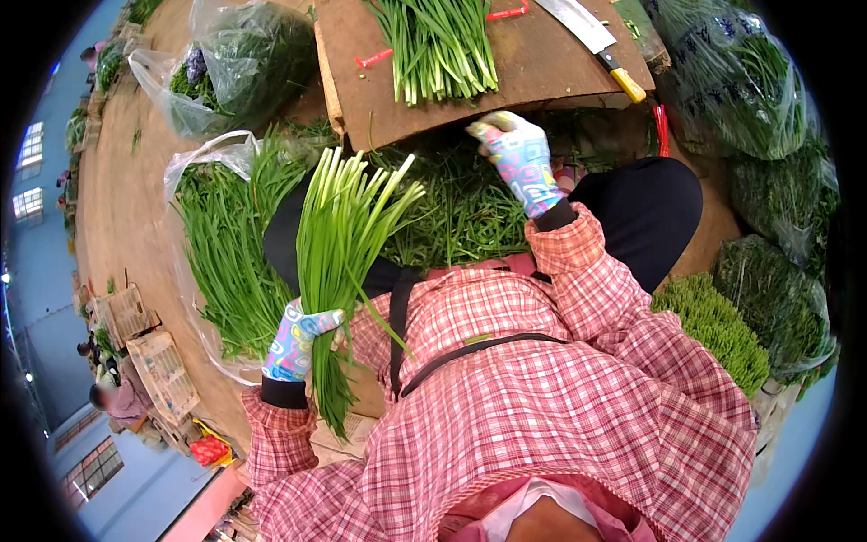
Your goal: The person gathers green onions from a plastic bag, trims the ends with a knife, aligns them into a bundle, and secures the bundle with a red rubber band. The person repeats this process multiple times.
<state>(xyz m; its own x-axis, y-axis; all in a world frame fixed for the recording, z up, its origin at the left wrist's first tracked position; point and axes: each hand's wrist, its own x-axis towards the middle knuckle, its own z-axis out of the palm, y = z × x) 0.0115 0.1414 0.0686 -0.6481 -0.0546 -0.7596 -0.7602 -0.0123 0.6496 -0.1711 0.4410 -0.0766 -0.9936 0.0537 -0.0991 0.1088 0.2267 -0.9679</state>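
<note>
My left hand point(308, 342), in a patterned glove, grips a bunch of garlic chives point(332, 230) around its leafy part. The pale cut ends point away from me, and the green tips hang below my fist. My right hand point(518, 159), gloved alike, is just off the near edge of the wooden board point(542, 64); its fingers are curled, and its palm is hidden. On that board lies another bunch of chives point(443, 51), stems towards me. A knife point(582, 30) with a black and yellow handle rests to its right.
Red ties point(374, 58) lie on the board, and more red strips point(662, 130) hang at its right corner. Loose chives point(234, 257) fill an open plastic bag at left. Cut leaves point(454, 223) cover my lap. Bagged greens point(738, 81) stand at right; another person point(129, 400) sits far left.
</note>
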